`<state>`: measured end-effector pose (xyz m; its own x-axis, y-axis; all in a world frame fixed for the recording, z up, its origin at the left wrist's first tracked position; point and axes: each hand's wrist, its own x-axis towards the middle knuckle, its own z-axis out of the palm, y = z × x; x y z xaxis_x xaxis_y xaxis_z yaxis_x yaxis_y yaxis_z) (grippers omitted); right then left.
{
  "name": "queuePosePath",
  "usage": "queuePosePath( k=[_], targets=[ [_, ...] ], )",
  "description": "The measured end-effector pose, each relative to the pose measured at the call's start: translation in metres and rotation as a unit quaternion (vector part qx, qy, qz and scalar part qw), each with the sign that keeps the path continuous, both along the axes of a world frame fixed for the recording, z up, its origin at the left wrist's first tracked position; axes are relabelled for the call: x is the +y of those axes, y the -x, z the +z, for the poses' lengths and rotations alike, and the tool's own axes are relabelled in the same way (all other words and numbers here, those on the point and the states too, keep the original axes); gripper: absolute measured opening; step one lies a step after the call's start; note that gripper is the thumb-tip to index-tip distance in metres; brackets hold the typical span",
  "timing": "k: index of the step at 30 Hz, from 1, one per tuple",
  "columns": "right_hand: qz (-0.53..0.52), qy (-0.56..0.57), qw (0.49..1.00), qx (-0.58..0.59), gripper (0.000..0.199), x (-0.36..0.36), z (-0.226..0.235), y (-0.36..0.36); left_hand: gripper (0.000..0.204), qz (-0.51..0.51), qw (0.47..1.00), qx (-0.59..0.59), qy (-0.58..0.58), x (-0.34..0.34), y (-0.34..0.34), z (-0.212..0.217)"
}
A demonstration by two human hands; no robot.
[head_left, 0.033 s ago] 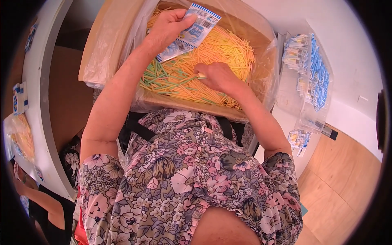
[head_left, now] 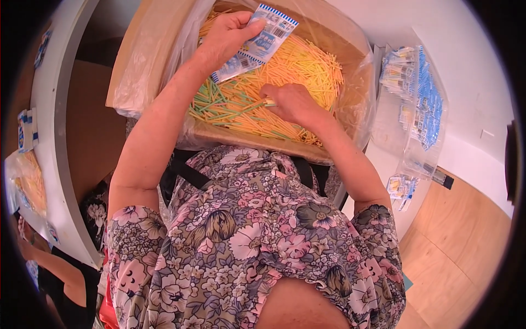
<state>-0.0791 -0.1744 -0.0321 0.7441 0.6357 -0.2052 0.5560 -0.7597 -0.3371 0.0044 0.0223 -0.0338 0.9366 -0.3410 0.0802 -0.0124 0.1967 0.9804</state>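
Note:
My left hand [head_left: 227, 37] is closed over the far left of a cardboard box [head_left: 143, 46], thumb pressed on a clear plastic packet [head_left: 269, 39] with blue-and-white printing and striped edges. Another such packet [head_left: 236, 67] hangs just below it, overlapping; whether the two are joined I cannot tell. Loose thin sticks [head_left: 312, 63] in orange, yellow and green fill the box. My right hand [head_left: 296, 104] is low over the middle of the pile, fingers pinched together. Pale stick ends show at its fingertips; how many sticks it grips is hidden.
A clear plastic liner [head_left: 359, 104] covers the box walls. To the right stands a clear bin [head_left: 392, 123] of blue-and-white packets, with more packets [head_left: 401, 186] below it. A white curved table edge [head_left: 66, 181] runs along the left; beyond it shows another person's arm [head_left: 55, 266].

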Motion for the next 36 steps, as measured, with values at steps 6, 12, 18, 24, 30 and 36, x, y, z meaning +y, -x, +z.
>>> queuePosePath(
  k=[6, 12, 18, 24, 30, 36],
  targets=[
    [0.035, 0.065, 0.996, 0.049, 0.018, 0.020, 0.001, 0.004, 0.021, 0.000, 0.999, -0.007, -0.032, 0.000, -0.003, -0.003],
    [-0.114, -0.148, 0.981, 0.059, 0.012, -0.001, -0.004, -0.008, 0.022, 0.019, 1.000, 0.007, -0.011, 0.004, -0.007, -0.010],
    [-0.475, -0.554, 0.552, 0.404, 0.011, -0.035, -0.027, -0.077, 0.021, 0.001, 0.998, 0.044, 0.043, 0.000, -0.003, 0.004],
    [-0.520, -0.635, 0.483, 0.305, 0.017, -0.037, -0.040, -0.105, 0.021, -0.001, 0.998, 0.063, 0.016, -0.001, -0.004, 0.009],
    [-0.364, -0.726, 0.483, 0.326, 0.035, -0.027, 0.001, -0.063, 0.024, -0.224, 0.970, 0.084, -0.049, 0.000, 0.007, -0.002],
    [-0.409, -0.732, 0.457, 0.298, 0.037, 0.009, 0.018, -0.035, 0.024, -0.368, 0.916, 0.058, -0.148, -0.020, 0.016, 0.010]
  ],
)
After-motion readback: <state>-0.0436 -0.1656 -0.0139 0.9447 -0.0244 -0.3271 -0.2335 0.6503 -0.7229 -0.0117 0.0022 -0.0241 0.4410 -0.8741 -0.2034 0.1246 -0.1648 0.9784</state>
